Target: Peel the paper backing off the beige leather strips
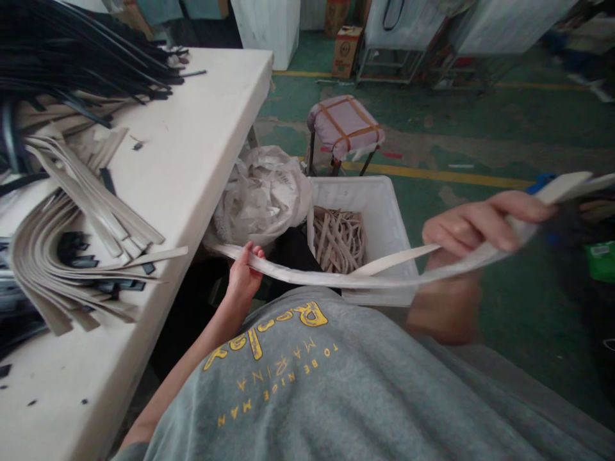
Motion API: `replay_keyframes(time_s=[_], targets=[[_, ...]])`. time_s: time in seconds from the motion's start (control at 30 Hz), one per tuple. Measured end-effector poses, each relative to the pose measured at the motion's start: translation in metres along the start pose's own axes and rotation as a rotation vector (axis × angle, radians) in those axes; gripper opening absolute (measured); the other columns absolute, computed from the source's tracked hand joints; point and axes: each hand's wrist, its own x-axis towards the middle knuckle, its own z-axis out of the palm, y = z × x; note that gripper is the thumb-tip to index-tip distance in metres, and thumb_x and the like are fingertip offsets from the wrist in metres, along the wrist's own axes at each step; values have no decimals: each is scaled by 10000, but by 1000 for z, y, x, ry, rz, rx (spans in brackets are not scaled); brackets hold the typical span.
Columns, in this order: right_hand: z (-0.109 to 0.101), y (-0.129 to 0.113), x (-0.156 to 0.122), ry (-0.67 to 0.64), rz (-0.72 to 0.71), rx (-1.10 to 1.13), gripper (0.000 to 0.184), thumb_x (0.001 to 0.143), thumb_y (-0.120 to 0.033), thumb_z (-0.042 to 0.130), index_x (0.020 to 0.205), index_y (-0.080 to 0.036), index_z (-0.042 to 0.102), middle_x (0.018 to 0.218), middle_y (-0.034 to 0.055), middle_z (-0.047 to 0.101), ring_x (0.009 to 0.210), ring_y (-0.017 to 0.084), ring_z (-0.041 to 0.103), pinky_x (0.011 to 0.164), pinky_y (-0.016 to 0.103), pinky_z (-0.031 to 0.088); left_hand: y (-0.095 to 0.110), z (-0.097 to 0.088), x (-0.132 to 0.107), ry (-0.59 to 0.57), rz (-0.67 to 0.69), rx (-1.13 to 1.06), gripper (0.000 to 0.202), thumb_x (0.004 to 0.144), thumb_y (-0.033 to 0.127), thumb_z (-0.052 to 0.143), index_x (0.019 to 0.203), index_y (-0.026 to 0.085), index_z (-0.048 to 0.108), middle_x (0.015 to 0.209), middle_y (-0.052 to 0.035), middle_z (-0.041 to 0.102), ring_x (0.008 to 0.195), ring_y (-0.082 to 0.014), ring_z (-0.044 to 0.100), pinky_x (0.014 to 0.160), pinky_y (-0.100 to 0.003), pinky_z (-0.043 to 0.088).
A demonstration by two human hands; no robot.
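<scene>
While the left hand point(244, 272) closes its fingers around one end of a long pale strip point(307, 276) in the lower middle of the frame, the right hand point(473, 229), at the middle right and blurred, curls its fingers over the other part of it. The strip hangs in a shallow bow between the two hands, just above the grey shirt. Near the right hand a second pale band shows; whether it is the same strip doubled, I cannot tell.

Behind the strip, at the centre of the frame, stands a white bin point(390, 211) with a loose heap of similar strips point(336, 240) on its bottom; it is far from full. At the left, the table point(192, 147) carries a large curved pile of pale strips point(57, 256), and black strips point(72, 45) lie at the upper left. A crumpled plastic bag point(264, 192) sits between the table and the bin.

I judge that the work is somewhere in the middle: one strip is in the hands, some are in the bin, many are on the table.
</scene>
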Motion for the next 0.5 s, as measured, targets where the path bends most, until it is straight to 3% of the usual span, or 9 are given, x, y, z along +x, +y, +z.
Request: replay_keyframes(time_s=[0.03,0.1,0.2,0.3,0.5], targets=[[-7,1,0,42,8,41,365,1040,-427,484,894,-172,700,1105,75,751,484,11,459,442,147,366,-4,-2,-3,-75,20,74,60,957,196,607,965,154,649,706,-1,679,568,-92,638,593,-202,536],[-14,4,2,111,-25,154,382,1059,-410,429,899,-181,690,1187,65,736,428,-14,338,415,139,327,-11,-8,-9,-261,62,231,167,877,297,723,949,165,652,729,-3,688,591,-108,642,596,-221,531],[-2,15,21,80,-62,289,327,1036,-406,477,929,-184,693,1283,62,708,408,-16,192,397,144,352,-14,-13,-15,-500,117,433,318,806,441,785,915,176,649,771,-12,700,645,-121,649,636,-234,528],[25,30,56,-47,-5,282,291,984,-422,575,963,-169,716,1317,67,693,427,5,224,427,173,448,-11,-15,-17,-646,102,576,344,836,500,747,927,184,648,806,-20,709,667,-127,645,637,-233,509],[57,45,102,-308,-40,234,433,908,-551,673,1033,-144,748,1111,61,744,471,17,382,452,173,418,0,-6,-21,-793,54,729,340,873,509,707,913,174,659,813,-36,716,667,-140,632,647,-251,500]])
